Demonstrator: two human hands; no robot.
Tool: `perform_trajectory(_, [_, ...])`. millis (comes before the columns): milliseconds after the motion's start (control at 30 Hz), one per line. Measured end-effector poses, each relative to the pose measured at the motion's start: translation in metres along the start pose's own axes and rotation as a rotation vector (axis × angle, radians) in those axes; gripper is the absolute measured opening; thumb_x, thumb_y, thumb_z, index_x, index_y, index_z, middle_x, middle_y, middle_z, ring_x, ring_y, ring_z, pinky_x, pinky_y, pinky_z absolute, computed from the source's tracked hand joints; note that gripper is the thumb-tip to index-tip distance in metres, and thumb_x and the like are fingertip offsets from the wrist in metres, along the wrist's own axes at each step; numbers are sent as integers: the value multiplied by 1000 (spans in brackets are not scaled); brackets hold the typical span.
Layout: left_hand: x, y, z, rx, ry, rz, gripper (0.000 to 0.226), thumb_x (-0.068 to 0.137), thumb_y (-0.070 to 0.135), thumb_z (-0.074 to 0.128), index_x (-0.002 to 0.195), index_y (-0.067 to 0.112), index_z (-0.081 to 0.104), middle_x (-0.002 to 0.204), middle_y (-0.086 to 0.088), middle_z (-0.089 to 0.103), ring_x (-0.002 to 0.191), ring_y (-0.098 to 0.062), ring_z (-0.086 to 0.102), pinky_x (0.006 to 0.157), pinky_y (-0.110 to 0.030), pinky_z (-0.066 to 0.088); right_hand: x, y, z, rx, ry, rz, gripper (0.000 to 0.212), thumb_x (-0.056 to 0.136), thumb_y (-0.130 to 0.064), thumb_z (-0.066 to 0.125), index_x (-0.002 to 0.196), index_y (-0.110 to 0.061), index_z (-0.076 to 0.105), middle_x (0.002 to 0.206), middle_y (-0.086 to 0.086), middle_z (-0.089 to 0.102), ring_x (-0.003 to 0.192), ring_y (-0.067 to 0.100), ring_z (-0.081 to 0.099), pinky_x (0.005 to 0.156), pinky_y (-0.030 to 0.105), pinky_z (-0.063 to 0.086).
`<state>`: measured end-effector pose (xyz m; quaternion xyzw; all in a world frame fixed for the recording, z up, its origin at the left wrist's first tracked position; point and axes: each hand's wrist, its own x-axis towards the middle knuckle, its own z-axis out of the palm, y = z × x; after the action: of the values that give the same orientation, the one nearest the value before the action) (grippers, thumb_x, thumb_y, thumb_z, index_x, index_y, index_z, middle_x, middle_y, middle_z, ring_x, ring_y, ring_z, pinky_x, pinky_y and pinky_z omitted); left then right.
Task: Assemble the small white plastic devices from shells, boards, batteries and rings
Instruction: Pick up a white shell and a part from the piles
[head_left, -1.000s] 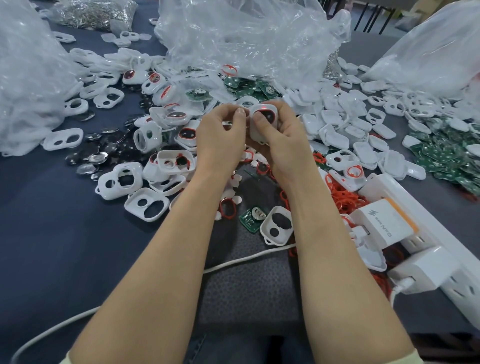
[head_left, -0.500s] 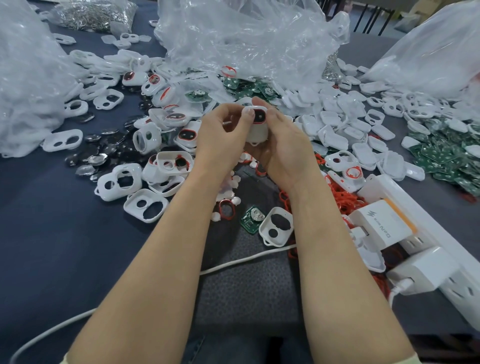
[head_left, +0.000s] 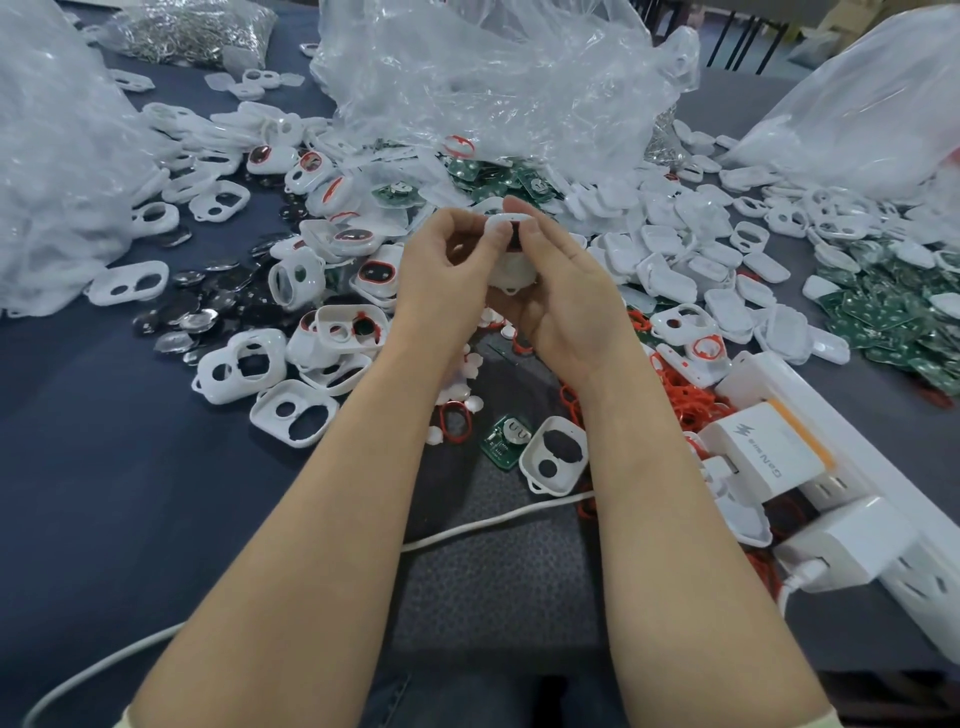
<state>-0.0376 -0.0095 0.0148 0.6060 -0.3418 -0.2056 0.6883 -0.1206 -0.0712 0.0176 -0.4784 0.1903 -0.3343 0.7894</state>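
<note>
Both hands hold one small white device (head_left: 511, 262) above the middle of the table. My left hand (head_left: 447, 275) pinches its upper left edge with thumb and forefinger. My right hand (head_left: 563, 296) cups it from the right and below, thumb pressed on its dark, red-ringed opening. Below the hands lie a green board (head_left: 506, 440) with a battery, an empty white shell (head_left: 555, 461) and a red ring (head_left: 456, 423). White shells (head_left: 240, 366) lie at the left, coin batteries (head_left: 200, 319) beside them, and loose red rings (head_left: 685, 402) at the right.
Clear plastic bags (head_left: 493, 88) stand at the back, left and right. Green boards (head_left: 893, 317) pile at the far right. A white power strip (head_left: 883, 540) with chargers runs along the right edge, and a white cable (head_left: 483, 525) crosses the dark mat near me.
The device has turned in my hands from face-up to more upright. My left hand's fingers have shifted onto its top edge, and both hands have dropped slightly toward me.
</note>
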Motion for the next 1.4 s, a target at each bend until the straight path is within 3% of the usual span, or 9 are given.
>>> perform_trajectory(67, [-1,2,0,-147,-16,-71,19,100,20,52,88,15,67,84,-2,69,78,-13,63,76,-28,54,0,1,0,-35,-7,-28,22,101,-7,40,121,-9,51,110,11,60,90,21,63,78,33,59])
perform_trajectory(167, [-1,3,0,-178,-41,-101,25,102,20,46,95,13,68,90,-9,71,83,-19,66,85,-39,55,1,1,0,-89,7,-82,22,100,-4,42,121,-3,49,102,11,61,80,18,66,81,35,57])
perform_trajectory(267, [-1,4,1,-160,-46,-99,17,100,14,50,94,12,66,92,-9,69,90,-22,64,90,-45,54,0,2,-1,-126,2,-117,19,99,-2,44,117,-1,50,99,12,62,84,19,66,83,39,56])
perform_trajectory(467, [-3,4,2,-206,-69,-132,17,100,11,50,90,14,64,88,-7,68,87,-20,63,89,-42,53,2,7,-5,-285,39,-236,11,93,-5,54,100,-10,59,105,22,59,101,35,59,99,59,44])
perform_trajectory(733, [-1,4,1,-209,-36,-143,15,100,12,48,94,10,61,91,-11,66,86,-22,62,85,-40,53,4,12,-2,-249,18,-194,11,93,-10,55,101,-14,59,105,15,63,101,29,62,90,42,54])
perform_trajectory(1000, [-2,3,1,-188,-61,-126,14,100,11,50,94,10,63,93,-12,67,88,-23,63,90,-45,54,4,12,-4,-295,73,-266,10,85,-12,59,92,-18,63,94,10,67,94,28,64,93,51,50])
perform_trajectory(1233, [-2,3,2,-172,-72,-99,12,98,21,55,92,15,63,91,-9,69,87,-21,66,89,-49,54,2,12,0,-238,47,-151,13,98,-14,52,109,-16,57,103,8,64,91,15,66,74,29,55])
perform_trajectory(1300, [-1,1,2,-196,-63,-101,11,98,20,55,91,16,62,85,-2,69,82,-16,65,84,-43,55,2,12,1,-315,61,-138,16,99,-18,50,115,-16,54,105,7,65,95,15,66,79,34,56])
perform_trajectory(1400, [2,-1,2,-230,-7,-87,11,96,14,57,88,19,62,84,4,68,81,-9,65,77,-24,52,2,12,0,-739,188,-259,13,97,-28,54,108,-21,57,105,6,63,96,18,61,85,34,51])
